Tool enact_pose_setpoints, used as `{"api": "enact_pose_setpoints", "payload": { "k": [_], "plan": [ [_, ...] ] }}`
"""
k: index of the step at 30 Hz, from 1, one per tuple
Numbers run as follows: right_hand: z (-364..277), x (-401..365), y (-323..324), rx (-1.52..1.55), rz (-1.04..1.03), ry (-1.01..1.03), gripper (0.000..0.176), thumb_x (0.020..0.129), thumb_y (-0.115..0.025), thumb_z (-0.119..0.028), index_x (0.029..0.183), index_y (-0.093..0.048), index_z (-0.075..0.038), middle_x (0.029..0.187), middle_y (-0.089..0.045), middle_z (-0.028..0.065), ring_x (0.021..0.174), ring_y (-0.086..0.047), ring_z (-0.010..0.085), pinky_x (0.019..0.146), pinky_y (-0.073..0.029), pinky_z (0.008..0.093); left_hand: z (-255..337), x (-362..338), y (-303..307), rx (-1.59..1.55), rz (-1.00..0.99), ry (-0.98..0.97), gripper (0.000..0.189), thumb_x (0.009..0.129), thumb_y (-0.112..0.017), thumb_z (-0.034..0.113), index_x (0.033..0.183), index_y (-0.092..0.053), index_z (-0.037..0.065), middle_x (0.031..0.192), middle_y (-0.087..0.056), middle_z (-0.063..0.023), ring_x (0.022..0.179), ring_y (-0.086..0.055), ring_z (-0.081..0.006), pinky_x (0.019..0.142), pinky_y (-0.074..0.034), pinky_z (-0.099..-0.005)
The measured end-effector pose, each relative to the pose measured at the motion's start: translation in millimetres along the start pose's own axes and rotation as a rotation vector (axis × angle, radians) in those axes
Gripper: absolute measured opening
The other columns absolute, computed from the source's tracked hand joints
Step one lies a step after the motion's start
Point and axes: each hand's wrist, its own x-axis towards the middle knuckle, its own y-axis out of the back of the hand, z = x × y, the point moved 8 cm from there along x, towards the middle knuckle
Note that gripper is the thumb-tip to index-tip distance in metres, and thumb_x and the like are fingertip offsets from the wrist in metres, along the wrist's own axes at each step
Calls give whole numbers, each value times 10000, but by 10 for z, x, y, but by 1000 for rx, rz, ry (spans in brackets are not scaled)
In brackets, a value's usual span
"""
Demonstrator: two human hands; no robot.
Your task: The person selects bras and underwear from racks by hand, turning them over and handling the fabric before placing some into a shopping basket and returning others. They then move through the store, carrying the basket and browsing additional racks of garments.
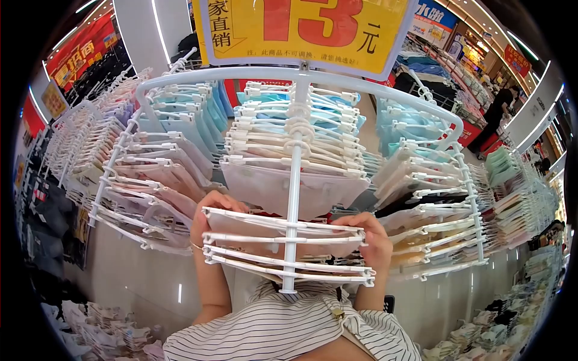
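Several white clip hangers (253, 262) hang at the near end of a white central rail (293, 234), in front of my chest. A pale pink garment (259, 230) is clipped to one of these front hangers. My left hand (218, 207) is curled round the hanger's left end, with its fingertips partly behind the garment. At the opposite end my right hand (370, 234) has its fingers bent over the hanger and the garment's edge. Behind them hangs a row of pale pink garments (295, 186), with blue ones farther back.
The white rack frame (229, 75) carries more hangers on side rails (475, 210). A yellow price sign (307, 36) stands on top. Other garment racks (81, 150) flank it. A person in dark clothes (498, 111) stands at the far right.
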Motion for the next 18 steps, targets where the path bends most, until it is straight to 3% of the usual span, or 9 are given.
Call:
{"api": "enact_pose_setpoints", "payload": {
  "k": [5, 9, 15, 18],
  "plan": [
    [46, 69, 114, -87, 47, -1, 337, 857, -528, -243, 1075, -520, 13, 1161, -546, 250, 1061, -557, 280, 942, -407, 376, -52, 24, 93, -35, 95, 66, 469, 926, -399, 497, 904, -483, 37, 747, -566, -100, 767, -535, -197, 745, -438, -348],
    [60, 57, 126, -41, 16, 28, 319, 877, -517, -240, 1075, -518, 10, 1180, -535, 246, 1063, -558, 267, 933, -419, 367, -80, 67, 255, 51, 174, 162, 403, 936, -436, 430, 972, -493, 33, 833, -601, -95, 748, -592, -167, 692, -488, -282],
    [42, 9, 97, -73, 29, 47, 304, 901, -474, -234, 1081, -515, 7, 1192, -526, 244, 1061, -558, 254, 928, -427, 355, -2, -27, 317, 271, 282, 15, 394, 942, -445, 414, 1021, -511, 33, 839, -599, -68, 750, -586, -135, 668, -486, -270],
    [42, 2, 75, -101, 18, 71, 300, 912, -448, -230, 1081, -513, 9, 1187, -529, 237, 1054, -560, 250, 927, -430, 356, -9, -96, 314, 247, 330, 33, 428, 917, -474, 448, 1035, -513, 38, 808, -590, -53, 731, -571, -117, 656, -474, -249]
  ]
}}
